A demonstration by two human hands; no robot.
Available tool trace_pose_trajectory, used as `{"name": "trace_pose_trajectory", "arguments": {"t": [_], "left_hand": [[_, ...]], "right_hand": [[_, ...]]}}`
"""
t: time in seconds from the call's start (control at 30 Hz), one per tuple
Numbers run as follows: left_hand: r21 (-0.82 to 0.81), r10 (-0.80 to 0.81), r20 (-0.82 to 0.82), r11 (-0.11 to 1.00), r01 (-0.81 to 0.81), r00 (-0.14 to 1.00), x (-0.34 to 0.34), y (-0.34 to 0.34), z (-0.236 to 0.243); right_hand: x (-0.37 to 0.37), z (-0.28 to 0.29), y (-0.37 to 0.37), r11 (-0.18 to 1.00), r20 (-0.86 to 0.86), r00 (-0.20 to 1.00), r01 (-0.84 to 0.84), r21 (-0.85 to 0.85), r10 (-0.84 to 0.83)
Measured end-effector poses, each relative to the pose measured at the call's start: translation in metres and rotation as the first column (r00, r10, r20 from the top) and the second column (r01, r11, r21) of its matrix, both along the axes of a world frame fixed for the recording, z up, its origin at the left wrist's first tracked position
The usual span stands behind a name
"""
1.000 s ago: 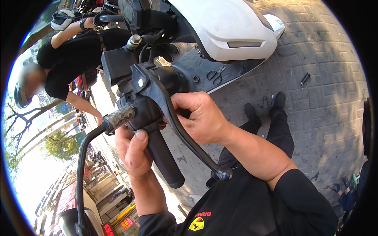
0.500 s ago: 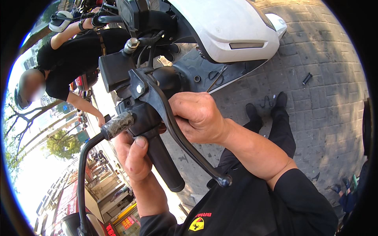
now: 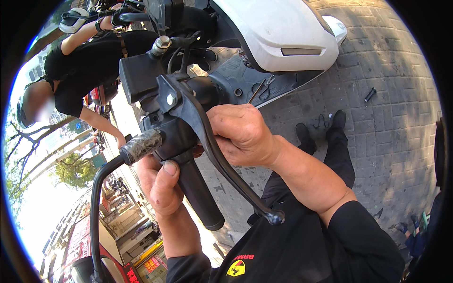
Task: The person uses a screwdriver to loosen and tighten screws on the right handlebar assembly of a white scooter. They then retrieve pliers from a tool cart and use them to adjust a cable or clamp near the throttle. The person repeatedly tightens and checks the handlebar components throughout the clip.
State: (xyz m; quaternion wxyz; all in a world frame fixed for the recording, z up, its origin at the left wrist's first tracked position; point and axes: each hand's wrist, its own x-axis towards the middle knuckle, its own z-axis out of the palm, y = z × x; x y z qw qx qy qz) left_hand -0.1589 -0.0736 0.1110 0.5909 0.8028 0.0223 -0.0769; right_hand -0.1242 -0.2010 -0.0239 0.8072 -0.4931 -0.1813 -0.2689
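Note:
A black handlebar grip [image 3: 200, 195] hangs below a black switch housing [image 3: 177, 141] in front of me. My left hand [image 3: 163, 188] is closed round the grip's upper end, its thumb beside the housing and its other fingers mostly hidden behind. My right hand [image 3: 243, 134] is closed in a pinch at the far side of the black brake lever [image 3: 214, 148]; the lever and housing hide its fingertips and whatever they hold. Above the housing sits a black brake-fluid reservoir [image 3: 137, 78]. A mirror stem [image 3: 99, 203] with clear tape wrapped near its clamp runs down to the left.
Scissors [image 3: 268, 87], a thin rod-like tool [image 3: 256, 92] and a black ring [image 3: 238, 92] lie on the scooter's footboard [image 3: 288, 85]. A white body panel [image 3: 278, 33] rises beyond. A dark cylindrical part [image 3: 370, 94] lies on the paving. Another person [image 3: 89, 75] stands at the left.
The handlebar, lever and right hand appear a little farther right in the picture, along with a slight shift of the whole view. Both hands keep nearly the same hold.

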Motion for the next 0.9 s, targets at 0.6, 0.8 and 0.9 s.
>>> {"name": "trace_pose_trajectory", "arguments": {"t": [0.6,0.8,0.9], "left_hand": [[-0.040,0.007,0.042,0.999,-0.006,0.999,0.000,0.001,-0.008],[-0.132,0.047,0.174,0.991,-0.024,0.984,0.000,0.002,-0.018],[-0.139,0.055,0.220,0.990,-0.024,0.974,0.002,0.001,-0.022]], "right_hand": [[0.000,0.009,-0.009,0.995,-0.034,0.999,-0.003,-0.102,-0.001],[0.001,0.004,-0.010,0.993,-0.058,0.997,-0.055,-0.109,0.049],[-0.003,0.004,-0.010,0.995,-0.066,0.996,-0.066,-0.069,0.062]]}}
